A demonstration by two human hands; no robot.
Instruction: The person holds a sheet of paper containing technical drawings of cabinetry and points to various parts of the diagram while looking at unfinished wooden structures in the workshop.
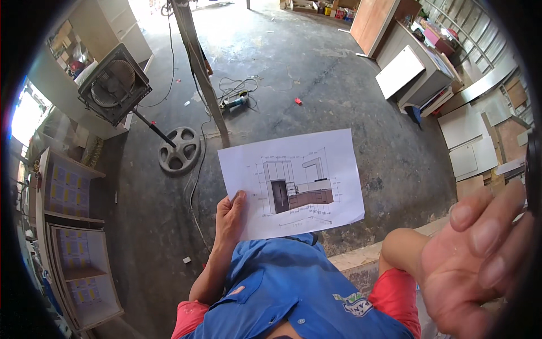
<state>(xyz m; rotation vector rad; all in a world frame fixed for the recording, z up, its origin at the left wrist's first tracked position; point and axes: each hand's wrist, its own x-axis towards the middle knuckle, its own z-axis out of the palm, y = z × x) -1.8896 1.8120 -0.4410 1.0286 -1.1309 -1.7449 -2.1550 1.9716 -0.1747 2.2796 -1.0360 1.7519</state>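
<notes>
A white sheet of paper carries a printed drawing of kitchen cabinets with dimension lines. My left hand grips its lower left edge, thumb on top, and the fingers beneath are hidden. The sheet lies almost flat in front of my body, slightly tilted. Raised at the right, close to the camera, my right hand has its palm turned up and fingers loosely bent and apart. Nothing shows in it, and it does not touch the sheet.
On the grey floor stand a fan with a round base and a post. A corded power tool lies beside the post. Open cabinet frames line the left; boards and a cluttered cabinet fill the right.
</notes>
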